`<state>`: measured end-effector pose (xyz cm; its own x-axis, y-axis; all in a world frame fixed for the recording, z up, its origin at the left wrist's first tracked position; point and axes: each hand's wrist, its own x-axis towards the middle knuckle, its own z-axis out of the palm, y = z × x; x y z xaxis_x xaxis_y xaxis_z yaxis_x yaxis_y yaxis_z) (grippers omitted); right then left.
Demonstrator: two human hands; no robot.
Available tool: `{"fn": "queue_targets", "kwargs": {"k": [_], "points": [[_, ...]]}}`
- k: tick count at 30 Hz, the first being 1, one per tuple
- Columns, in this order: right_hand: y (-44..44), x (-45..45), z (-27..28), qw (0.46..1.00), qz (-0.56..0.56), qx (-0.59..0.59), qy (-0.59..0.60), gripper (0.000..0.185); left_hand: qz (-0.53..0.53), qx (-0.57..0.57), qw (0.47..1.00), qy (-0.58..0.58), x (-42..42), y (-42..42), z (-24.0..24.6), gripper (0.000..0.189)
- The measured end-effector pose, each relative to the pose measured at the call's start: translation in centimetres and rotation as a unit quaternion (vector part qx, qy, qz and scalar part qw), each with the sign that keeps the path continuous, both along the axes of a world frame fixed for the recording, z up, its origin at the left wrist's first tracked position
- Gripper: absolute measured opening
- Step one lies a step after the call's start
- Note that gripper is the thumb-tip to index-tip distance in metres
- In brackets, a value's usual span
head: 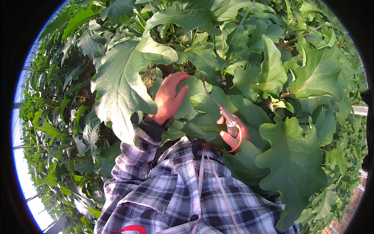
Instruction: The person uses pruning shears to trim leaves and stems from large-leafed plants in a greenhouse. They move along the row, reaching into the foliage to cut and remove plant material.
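Observation:
My left hand (171, 96) reaches in among the lobed leaves of eggplant plants, its fingers extended and slightly apart, with nothing seen in it. A big sunlit leaf (124, 79) hangs just left of it and covers part of the sleeve. My right hand (236, 133) is closed round pruning shears (229, 118) with an orange loop at the handle. A thin, dark purplish stem (211, 95) runs from the shears up toward the left, past large leaves. Small pale purple flowers (223, 81) hang above the shears.
Dense foliage surrounds both hands. A large leaf (292, 161) overhangs the lower right, beside my plaid shirt (187, 187). Thin strings cross the shirt front. More plants (58, 128) stand along the left, with dark ground between. Pale rails show at the right rim.

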<state>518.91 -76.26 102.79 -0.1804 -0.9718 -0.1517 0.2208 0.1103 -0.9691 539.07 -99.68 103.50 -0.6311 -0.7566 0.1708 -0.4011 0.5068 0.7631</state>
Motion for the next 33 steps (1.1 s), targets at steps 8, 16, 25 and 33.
{"fn": "queue_targets", "kwargs": {"k": [8,16,25,33], "points": [[0.3,2.5,-0.3,0.984,-0.125,0.129,0.018,0.075,-0.164,-0.056,0.979,-0.105,-10.2,-13.3,-7.3,0.036],[2.0,6.5,-1.9,0.926,-0.299,0.175,0.151,0.065,-0.397,0.093,0.878,-0.251,-9.1,-13.3,-16.8,0.036],[1.4,10.8,-3.1,0.832,-0.387,0.328,0.224,0.062,-0.392,0.13,0.902,-0.129,-7.9,-15.2,-17.4,0.04],[1.8,10.5,-2.4,0.799,-0.365,0.381,0.288,0.062,-0.354,0.272,0.879,-0.168,-6.7,-17.1,-17.4,0.042]]}}
